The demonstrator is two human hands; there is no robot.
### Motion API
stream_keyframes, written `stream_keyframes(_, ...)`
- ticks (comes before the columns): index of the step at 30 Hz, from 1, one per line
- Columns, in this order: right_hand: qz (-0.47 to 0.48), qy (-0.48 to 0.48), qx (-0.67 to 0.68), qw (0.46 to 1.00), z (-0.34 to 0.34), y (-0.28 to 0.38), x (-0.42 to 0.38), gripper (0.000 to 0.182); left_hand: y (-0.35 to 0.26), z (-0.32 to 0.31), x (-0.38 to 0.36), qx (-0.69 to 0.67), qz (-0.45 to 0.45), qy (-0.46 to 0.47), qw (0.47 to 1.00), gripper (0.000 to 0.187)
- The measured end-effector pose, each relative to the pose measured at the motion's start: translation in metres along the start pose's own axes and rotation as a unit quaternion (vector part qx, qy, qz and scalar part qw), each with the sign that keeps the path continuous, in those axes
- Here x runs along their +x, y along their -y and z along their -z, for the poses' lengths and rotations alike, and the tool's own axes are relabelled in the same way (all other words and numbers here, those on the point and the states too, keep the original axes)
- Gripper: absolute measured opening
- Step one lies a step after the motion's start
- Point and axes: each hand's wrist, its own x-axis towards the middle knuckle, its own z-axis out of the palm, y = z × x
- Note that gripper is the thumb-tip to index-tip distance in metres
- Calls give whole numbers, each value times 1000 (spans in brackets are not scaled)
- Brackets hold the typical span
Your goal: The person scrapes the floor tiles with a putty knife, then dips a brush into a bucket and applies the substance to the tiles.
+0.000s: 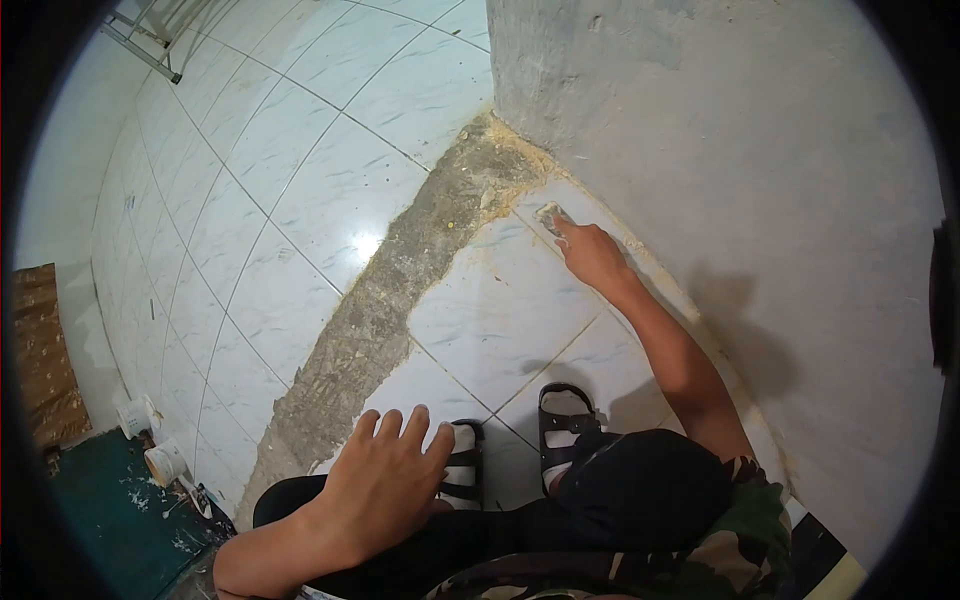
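My right hand point(592, 252) reaches forward to the floor beside the wall, fingers closed on a small flat scraper point(551, 214) smeared with pale, crumbly material. The scraper's blade end lies at a white floor tile close to the wall's foot; most of its handle is hidden in my hand. Just beyond it, yellowish crumbs point(500, 205) line the tile edge and wall base. My left hand point(385, 480) hangs near my left knee, fingers apart and holding nothing.
A rough strip of bare concrete point(370, 310) runs diagonally between marbled white tiles point(270, 180). The grey plastered wall point(720, 170) rises on the right. White tubs point(165, 463) stand by a dark green sheet point(110, 510) at lower left. Metal legs point(150, 50) show at upper left.
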Motion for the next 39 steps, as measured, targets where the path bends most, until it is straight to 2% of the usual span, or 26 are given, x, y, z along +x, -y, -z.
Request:
stream_keyframes(6,12,-50,1,999,17,7,30,33,-6,3,4,-7,9,29,1000,47)
stream_keyframes(9,5,-47,1,999,28,12,42,39,-4,1,0,-8,10,9,1000,46)
stream_keyframes(13,-4,-41,-11,999,29,15,54,38,5,-2,-6,-19,26,-3,999,46)
stream_keyframes(16,-2,-26,-25,999,24,20,54,38,8,3,-8,-40,59,39,997,47)
stream_keyframes(18,51,-26,-30,998,12,21,51,28,11,0,-11,-41,54,19,997,48)
stream_keyframes(22,44,-57,-20,997,1,26,70,27,16,-2,-13,-68,71,22,995,49)
stream_keyframes(24,75,-69,-29,994,5,28,97,26,17,-3,-13,-72,74,26,994,48)
stream_keyframes(25,75,-66,-29,995,6,29,112,26,17,-3,-14,-74,74,29,994,48)
stream_keyframes(27,96,-63,-37,993,12,33,148,40,17,-2,-12,-71,84,38,993,48)
stream_keyframes(30,105,-48,-35,993,13,45,176,41,17,-1,-10,-67,95,28,993,49)
stream_keyframes(31,106,-48,-32,993,11,46,174,41,17,-1,-10,-66,97,29,993,49)
stream_keyframes(33,96,-80,-34,992,8,44,159,29,18,-2,-11,-80,92,11,992,48)
stream_keyframes(39,47,-51,-32,997,26,17,99,39,22,-9,-17,-70,104,21,992,48)
